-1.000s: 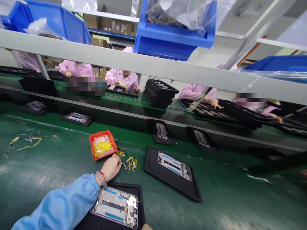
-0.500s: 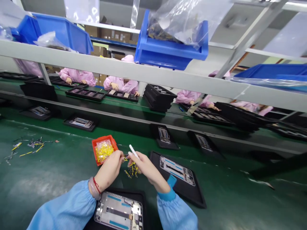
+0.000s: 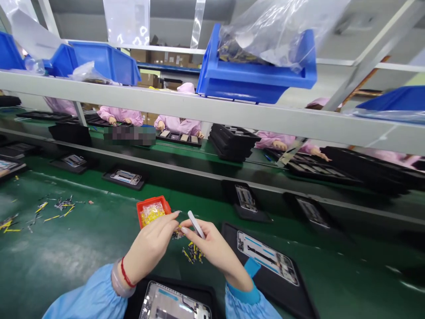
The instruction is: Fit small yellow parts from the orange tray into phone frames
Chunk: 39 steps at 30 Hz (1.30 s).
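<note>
My left hand (image 3: 154, 241) is closed, its fingers together and their tips close to the right fingertips; a small part there is too hidden to make out. A slim white stick-like tool (image 3: 196, 225) rests in my right hand (image 3: 212, 246), which is closed around it with thumb and forefinger pinching near the left hand. Just behind the left hand stands a red box (image 3: 140, 208) of small yellow pieces (image 3: 152, 213). Small yellow-and-black strips (image 3: 192, 253) lie piled beside the right hand. Below my wrists, a metal device frame (image 3: 166, 301) sits on a black tray (image 3: 134, 294), partly cut off.
To the right, another black tray (image 3: 299, 301) carries a device frame (image 3: 265, 257). More loose strips (image 3: 63, 203) are scattered at left. Several trayed frames line the back of the green bench. Blue bins (image 3: 255, 79) stand on an overhead shelf (image 3: 166, 104); people in pink work beyond.
The view has shifted, so the bench and box appear lower and further right. The left fingers have straightened somewhat. The right hand keeps the white tool, still close to the left.
</note>
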### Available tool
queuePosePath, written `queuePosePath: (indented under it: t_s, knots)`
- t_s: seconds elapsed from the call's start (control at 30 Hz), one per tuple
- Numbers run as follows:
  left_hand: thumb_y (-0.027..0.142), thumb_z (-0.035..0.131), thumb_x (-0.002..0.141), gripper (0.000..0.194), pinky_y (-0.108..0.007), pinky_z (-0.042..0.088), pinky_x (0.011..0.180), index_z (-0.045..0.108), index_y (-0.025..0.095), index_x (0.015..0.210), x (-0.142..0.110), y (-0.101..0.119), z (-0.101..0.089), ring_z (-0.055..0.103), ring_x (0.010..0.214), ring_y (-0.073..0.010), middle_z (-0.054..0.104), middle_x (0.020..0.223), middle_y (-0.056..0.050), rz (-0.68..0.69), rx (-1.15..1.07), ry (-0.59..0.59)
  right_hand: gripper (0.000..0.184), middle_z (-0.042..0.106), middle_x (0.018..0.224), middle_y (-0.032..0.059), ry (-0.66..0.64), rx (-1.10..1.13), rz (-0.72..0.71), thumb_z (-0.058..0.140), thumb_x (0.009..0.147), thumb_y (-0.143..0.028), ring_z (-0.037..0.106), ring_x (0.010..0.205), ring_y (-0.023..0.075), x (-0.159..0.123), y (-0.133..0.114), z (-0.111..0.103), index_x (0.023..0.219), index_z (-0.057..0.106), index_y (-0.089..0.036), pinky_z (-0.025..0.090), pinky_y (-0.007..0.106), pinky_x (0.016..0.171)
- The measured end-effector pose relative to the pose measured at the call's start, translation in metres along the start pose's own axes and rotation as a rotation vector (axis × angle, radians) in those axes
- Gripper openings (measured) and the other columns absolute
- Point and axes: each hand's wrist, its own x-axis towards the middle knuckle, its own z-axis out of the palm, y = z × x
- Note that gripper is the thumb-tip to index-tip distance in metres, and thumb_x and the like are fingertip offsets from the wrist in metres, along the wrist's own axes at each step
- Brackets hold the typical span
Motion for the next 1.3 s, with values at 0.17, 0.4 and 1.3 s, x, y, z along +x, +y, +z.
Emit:
queuePosePath:
  t_s: [0.17,0.4,1.3]
  knots:
    - [0.017,0.043,0.096,0.021,-0.032,0.056,0.088,0.063,0.015,0.102,-0.001,0.004,0.004,0.064,0.102,-0.0204,0.065,0.114,-0.013,-0.136,-0.017,0.078,0.021,0.068,0.078,0.0032,0.135,-0.172,-0.109,0.05,0.083,-0.026,0.062,0.072,0.0196,-0.001,0.003,0.013,0.083,0.069,-0.02,0.049,0.028,0.067]
    - [0.019,0.045,0.095,0.02,-0.028,0.058,0.081,0.064,0.016,0.095,0.001,-0.006,0.012,0.067,0.093,-0.0175,0.068,0.101,-0.009,-0.327,-0.201,0.093,0.032,0.074,0.087,0.0049,0.173,-0.204,-0.093,0.046,0.073,-0.016,0.068,0.079,0.0241,0.004,0.013,0.022,0.092,0.071,-0.021,0.052,0.029,0.068]
    - [0.018,0.052,0.086,0.018,-0.029,0.047,0.087,0.062,0.017,0.1,0.0,-0.063,0.018,0.063,0.096,-0.0196,0.067,0.102,-0.007,-0.602,-0.381,-0.399,0.019,0.069,0.066,0.0018,0.144,-0.016,0.034,0.049,0.077,-0.038,0.063,0.066,0.0236,0.023,0.047,0.023,0.089,0.044,-0.024,0.044,0.033,0.065]
